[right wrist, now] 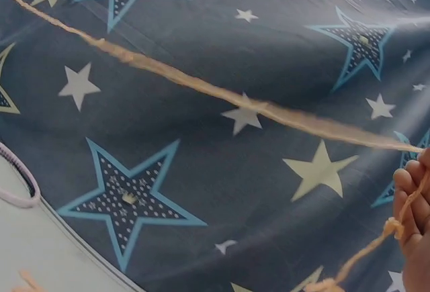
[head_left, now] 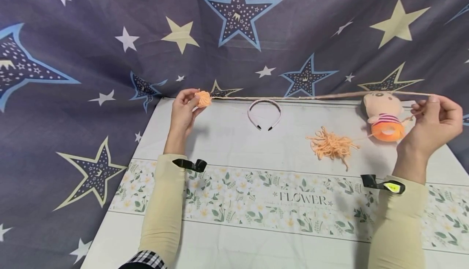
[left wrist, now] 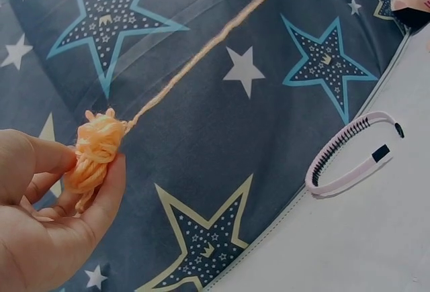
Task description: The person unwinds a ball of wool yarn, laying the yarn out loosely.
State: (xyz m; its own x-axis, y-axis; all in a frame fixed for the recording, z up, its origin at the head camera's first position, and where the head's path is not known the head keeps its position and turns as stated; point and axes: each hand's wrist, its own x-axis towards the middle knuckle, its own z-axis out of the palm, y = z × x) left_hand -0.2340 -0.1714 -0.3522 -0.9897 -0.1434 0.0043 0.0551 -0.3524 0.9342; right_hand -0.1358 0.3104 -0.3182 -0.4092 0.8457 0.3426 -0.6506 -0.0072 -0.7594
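Observation:
A small wound ball of orange yarn (head_left: 203, 99) is pinched between the thumb and fingers of my left hand (head_left: 182, 112), raised near the table's far left corner. From it a yarn strand (right wrist: 201, 85) stretches nearly straight across to my right hand (head_left: 434, 124), which pinches it between thumb and forefinger at the far right. In the right wrist view a knotted yarn tail (right wrist: 393, 228) hangs below the right fingers. A loose heap of the same yarn (head_left: 331, 145) lies on the table, left of and below the right hand.
A plush doll (head_left: 382, 108) with a striped top and orange bottom is at the table's back right, beside the right hand. A pale pink toothed headband (head_left: 250, 115) lies at the back middle. The white tablecloth (head_left: 234, 147) has a flower band; a star-patterned curtain (head_left: 227, 65) hangs behind.

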